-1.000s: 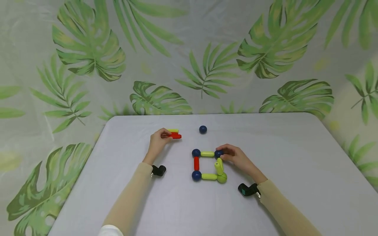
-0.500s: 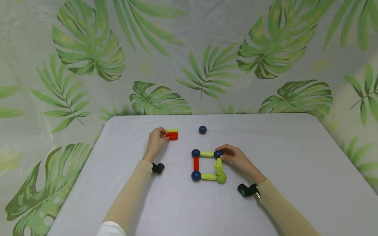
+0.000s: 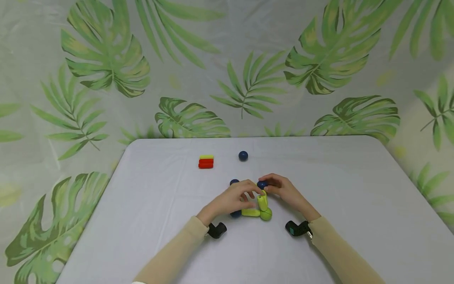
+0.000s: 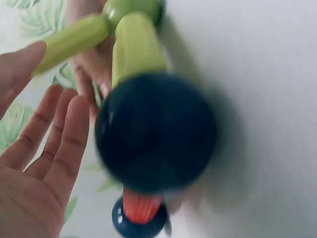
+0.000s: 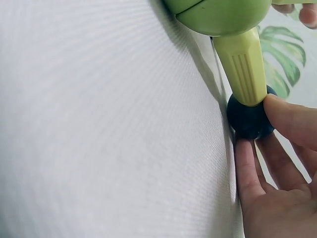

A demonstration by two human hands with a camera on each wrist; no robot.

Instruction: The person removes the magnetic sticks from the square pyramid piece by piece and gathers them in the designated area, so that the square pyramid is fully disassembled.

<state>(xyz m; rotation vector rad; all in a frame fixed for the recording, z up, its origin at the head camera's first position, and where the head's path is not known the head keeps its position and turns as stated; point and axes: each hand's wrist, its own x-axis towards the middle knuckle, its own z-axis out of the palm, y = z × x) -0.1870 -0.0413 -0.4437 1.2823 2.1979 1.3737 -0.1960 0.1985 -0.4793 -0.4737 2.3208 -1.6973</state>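
Observation:
A square frame of sticks and balls lies on the table. My right hand [image 3: 281,189] pinches the dark blue ball [image 5: 250,116] at its far right corner, a yellow-green stick [image 5: 242,69] running from that ball to the green ball [image 3: 266,214]. Another yellow-green stick [image 4: 74,42] juts up from the green ball. At its free end is the thumb tip of my left hand [image 3: 235,197]; whether they touch I cannot tell. The left fingers [image 4: 69,144] are spread, nothing between them. This hand partly hides the near-left blue ball [image 4: 156,134] and the red stick [image 4: 141,206].
Two red sticks [image 3: 206,163] and a yellow-green stick [image 3: 207,157] lie side by side toward the back left. Right of them sits a loose dark blue ball [image 3: 243,156]. A leaf-patterned cloth [image 3: 191,79] hangs behind the white table [image 3: 337,169].
My left hand has let go of the red stick beside the other loose sticks. It has moved right and nearer, over the frame. My right hand stays at the corner ball.

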